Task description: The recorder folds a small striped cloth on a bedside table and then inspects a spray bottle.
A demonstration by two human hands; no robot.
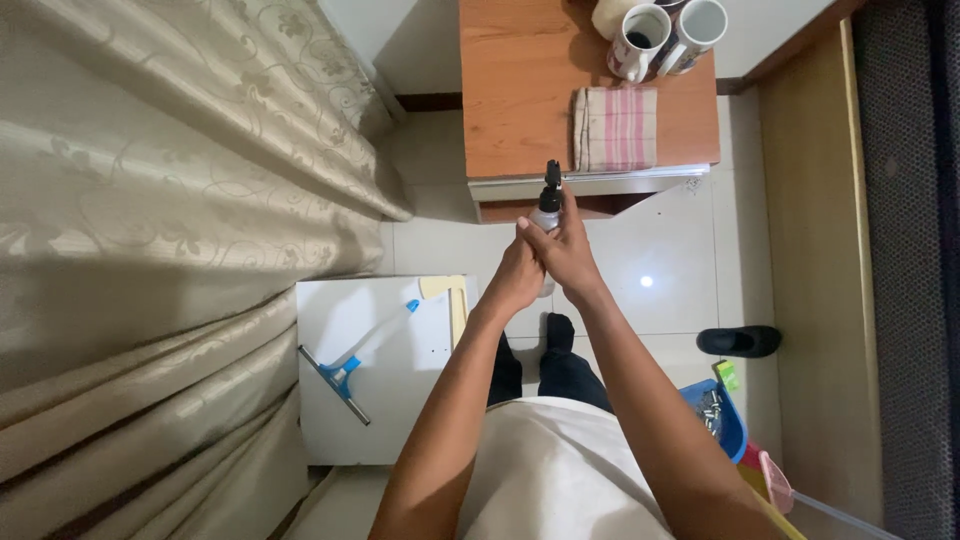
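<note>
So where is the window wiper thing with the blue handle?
The squeegee lies on the white table, left of the person's left hand and beside the beige curtain.

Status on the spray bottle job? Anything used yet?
Done: nothing visibly finished. In hand: both hands, left hand and right hand, wrap the spray bottle in front of the wooden table. Left: the squeegee lies untouched on the white stand; the folded striped cloth sits unused on the table.

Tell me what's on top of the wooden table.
On the wooden table lie a striped folded cloth and two white mugs. A pale object behind the mugs is mostly hidden.
</note>
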